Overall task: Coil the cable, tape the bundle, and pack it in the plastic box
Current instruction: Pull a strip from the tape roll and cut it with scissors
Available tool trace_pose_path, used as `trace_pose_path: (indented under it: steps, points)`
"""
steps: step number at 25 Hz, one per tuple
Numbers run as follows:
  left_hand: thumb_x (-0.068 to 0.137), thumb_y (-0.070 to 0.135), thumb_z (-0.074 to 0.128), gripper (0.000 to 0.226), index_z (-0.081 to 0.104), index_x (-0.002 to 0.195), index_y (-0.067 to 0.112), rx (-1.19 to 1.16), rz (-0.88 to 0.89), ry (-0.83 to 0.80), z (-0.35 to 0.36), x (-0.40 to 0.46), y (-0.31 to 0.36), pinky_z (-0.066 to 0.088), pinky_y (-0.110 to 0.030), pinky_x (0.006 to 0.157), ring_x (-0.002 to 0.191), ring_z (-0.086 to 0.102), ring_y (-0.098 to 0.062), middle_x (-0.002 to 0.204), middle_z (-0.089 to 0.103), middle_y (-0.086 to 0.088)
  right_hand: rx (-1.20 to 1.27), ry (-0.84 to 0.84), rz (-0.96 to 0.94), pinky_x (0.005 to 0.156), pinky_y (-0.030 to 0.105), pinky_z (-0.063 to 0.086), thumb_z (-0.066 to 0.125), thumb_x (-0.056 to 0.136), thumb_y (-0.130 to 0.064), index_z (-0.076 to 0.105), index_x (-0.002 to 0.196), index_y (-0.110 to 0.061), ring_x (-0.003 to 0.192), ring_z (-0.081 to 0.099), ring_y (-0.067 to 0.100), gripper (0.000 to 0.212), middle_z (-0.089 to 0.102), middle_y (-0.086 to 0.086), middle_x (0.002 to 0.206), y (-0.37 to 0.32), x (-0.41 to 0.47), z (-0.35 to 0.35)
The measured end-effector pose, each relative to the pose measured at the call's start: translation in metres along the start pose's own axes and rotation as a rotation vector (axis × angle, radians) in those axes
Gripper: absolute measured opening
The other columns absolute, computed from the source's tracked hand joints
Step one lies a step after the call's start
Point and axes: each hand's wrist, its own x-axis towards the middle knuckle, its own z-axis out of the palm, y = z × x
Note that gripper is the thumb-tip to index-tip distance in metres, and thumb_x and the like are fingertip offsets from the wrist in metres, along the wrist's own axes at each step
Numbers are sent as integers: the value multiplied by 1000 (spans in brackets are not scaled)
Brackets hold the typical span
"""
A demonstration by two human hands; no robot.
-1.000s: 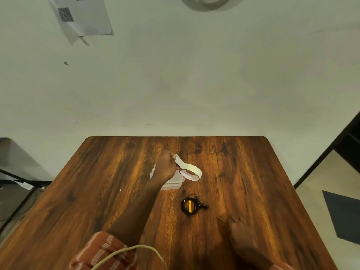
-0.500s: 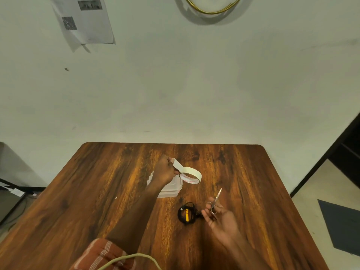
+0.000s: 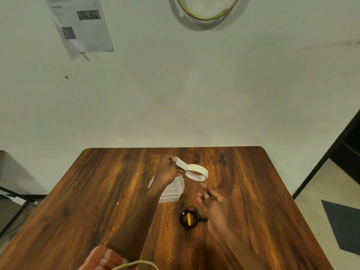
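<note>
- A brown wooden table (image 3: 97,191) stood against a pale wall (image 3: 194,94).
- The left hand (image 3: 167,171) pinched the loose end of a strip of tape, pulled out from a white tape roll (image 3: 196,172) held up over the table.
- Under that hand sat a clear plastic box (image 3: 173,190) with its lid on.
- The right hand (image 3: 213,203) was blurry, just below the roll. It was too blurry to tell what it held.
- A small coiled black cable (image 3: 190,218) with a yellow tag lay on the table, beside the right hand.
- A paper sheet (image 3: 81,24) hung on the wall.
- A gold ring (image 3: 206,16) hung on the wall too.
</note>
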Motion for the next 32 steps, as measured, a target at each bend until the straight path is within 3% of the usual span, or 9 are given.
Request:
trace_pose_path:
  steps: [2,3,8,13,17,21,28,32]
  points:
    - [101,18,47,13,51,112,12,-37,-7,-1,0,-3,4,62,-30,73,82,74,-20,116,66,-13,-188,29,-184,83,28,58,50,95,4,72,100,-22,98,68,22,35,65,9,110,1,-1,0]
    - [101,18,47,13,51,112,12,-48,-8,-2,0,-4,6,62,-31,74,83,74,-21,116,66,-13,-166,35,-177,86,32,57,48,95,5,72,97,-18,100,67,24,34,65,12,112,1,0,0]
    - [102,18,44,12,50,109,11,-93,-4,-29,3,-8,13,62,-30,72,80,74,-20,114,67,-16,158,-31,208,87,36,56,31,92,15,67,108,3,103,68,30,41,69,20,107,-7,-1,2]
    - [103,19,42,16,50,112,8,-96,8,-40,4,-12,19,62,-35,76,81,75,-22,113,68,-18,213,-118,221,78,34,62,46,89,19,66,108,4,97,73,29,31,73,21,103,-5,-2,3]
    - [103,20,41,15,50,110,10,-74,47,-30,3,-17,26,62,-32,74,79,74,-19,112,68,-16,69,-377,264,82,39,61,71,82,-8,64,109,1,95,73,35,29,71,21,108,-15,-2,8]
    - [104,21,40,18,50,110,7,-56,71,-29,2,-21,33,60,-23,65,73,73,-14,107,69,-16,-53,-497,252,81,40,61,71,75,-35,66,106,2,92,71,38,48,67,18,86,-24,9,15]
    - [103,21,41,14,52,107,13,48,125,48,3,-31,43,55,-18,60,71,69,-7,101,65,-1,7,-507,213,75,39,62,68,77,-39,70,95,-2,85,73,38,42,68,17,78,-35,22,30]
    - [103,20,41,15,51,110,10,62,138,66,2,-31,47,59,-24,70,86,71,-18,111,65,-9,14,-528,181,79,42,61,67,79,-38,71,98,-2,90,72,41,41,66,19,83,-35,23,31]
